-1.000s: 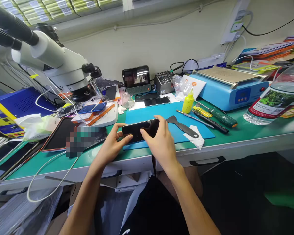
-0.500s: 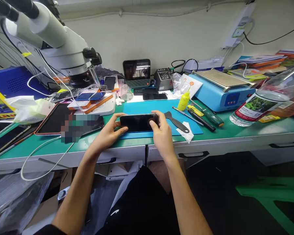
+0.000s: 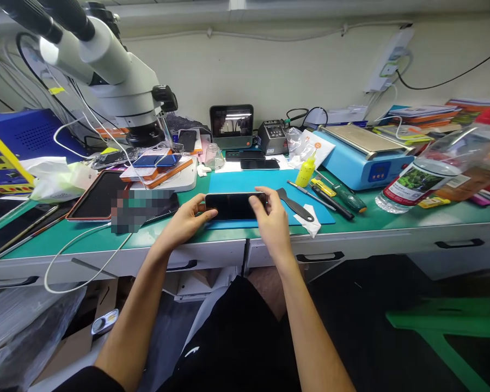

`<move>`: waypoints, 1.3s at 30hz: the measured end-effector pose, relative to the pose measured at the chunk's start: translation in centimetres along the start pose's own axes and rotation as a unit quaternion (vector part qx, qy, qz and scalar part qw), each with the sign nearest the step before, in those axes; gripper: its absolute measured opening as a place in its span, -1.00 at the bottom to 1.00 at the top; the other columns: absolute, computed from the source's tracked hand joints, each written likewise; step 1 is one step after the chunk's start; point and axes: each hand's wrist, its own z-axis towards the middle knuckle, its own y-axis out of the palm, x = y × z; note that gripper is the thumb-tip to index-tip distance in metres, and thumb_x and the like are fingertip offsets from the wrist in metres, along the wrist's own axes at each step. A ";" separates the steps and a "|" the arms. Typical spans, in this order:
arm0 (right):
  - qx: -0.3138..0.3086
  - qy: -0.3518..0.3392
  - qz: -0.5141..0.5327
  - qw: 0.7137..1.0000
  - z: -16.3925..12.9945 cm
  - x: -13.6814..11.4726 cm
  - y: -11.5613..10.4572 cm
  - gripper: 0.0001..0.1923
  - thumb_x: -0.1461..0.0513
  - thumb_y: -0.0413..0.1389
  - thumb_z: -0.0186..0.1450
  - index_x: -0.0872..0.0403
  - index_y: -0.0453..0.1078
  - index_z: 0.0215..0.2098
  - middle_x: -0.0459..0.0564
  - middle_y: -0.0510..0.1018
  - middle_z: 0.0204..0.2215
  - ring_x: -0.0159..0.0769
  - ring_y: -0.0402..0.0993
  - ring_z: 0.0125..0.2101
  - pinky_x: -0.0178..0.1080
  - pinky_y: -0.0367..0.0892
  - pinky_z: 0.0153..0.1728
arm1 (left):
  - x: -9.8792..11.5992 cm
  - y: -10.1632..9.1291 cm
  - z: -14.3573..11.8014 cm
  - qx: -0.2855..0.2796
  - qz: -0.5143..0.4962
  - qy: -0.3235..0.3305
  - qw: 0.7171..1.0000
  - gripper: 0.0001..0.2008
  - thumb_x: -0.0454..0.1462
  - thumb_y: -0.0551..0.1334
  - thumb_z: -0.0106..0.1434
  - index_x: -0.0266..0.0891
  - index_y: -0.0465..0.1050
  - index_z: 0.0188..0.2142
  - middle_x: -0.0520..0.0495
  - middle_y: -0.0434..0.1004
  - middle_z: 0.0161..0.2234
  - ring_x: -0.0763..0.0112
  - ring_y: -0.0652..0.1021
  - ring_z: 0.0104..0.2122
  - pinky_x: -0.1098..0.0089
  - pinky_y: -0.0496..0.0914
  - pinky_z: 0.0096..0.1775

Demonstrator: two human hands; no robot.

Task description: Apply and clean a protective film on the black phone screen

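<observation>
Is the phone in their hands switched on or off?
It looks off: the phone, held between left hand and right hand, shows a plain black screen.

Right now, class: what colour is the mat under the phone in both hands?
Blue: the mat under the phone, clearest in the head view.

Black phone (image 3: 233, 206) on a blue mat (image 3: 269, 182) atop a green bench (image 3: 392, 220). Yellow bottle (image 3: 305, 171), black spatula (image 3: 296, 204), white tissue (image 3: 309, 224), light blue heater (image 3: 365, 158), white microscope (image 3: 118, 81), and a clear bottle (image 3: 441, 163) with a red, green and white label.
</observation>
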 end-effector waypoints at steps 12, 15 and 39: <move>-0.053 0.030 0.059 0.996 0.3 0.2 -1.1 -0.69 0.08 0.15 0.53 -0.01 0.55 0.15 0.02 0.70 -0.09 -0.11 0.63 -0.08 -0.05 0.55 0.01 | 0.1 0.5 0.2 0.022 -0.037 -0.050 0.998 -0.44 0.16 0.54 0.24 -0.14 0.55 0.00 -0.08 0.71 -0.15 0.11 0.70 -0.10 0.21 0.59 -0.04; -0.050 0.040 0.064 0.996 0.0 0.1 -1.4 -0.66 0.09 0.08 0.53 -0.08 0.60 0.15 0.00 0.72 -0.11 -0.03 0.65 -0.02 -0.07 0.57 0.00 | 0.2 0.4 0.1 0.037 -0.030 -0.055 0.997 -0.51 0.17 0.53 0.24 -0.13 0.54 -0.15 -0.01 0.63 -0.28 0.22 0.62 -0.26 0.29 0.55 -0.16; -0.134 -0.026 -0.154 0.978 4.3 1.3 -2.5 -0.69 0.27 0.04 0.64 -0.01 0.62 0.15 0.06 0.72 0.01 0.00 0.54 0.09 0.09 0.46 0.20 | -2.2 0.2 1.5 0.100 0.319 -0.037 0.942 -0.29 0.35 0.16 0.43 0.12 0.48 0.37 -0.17 0.58 0.16 -0.13 0.59 0.15 -0.20 0.50 0.23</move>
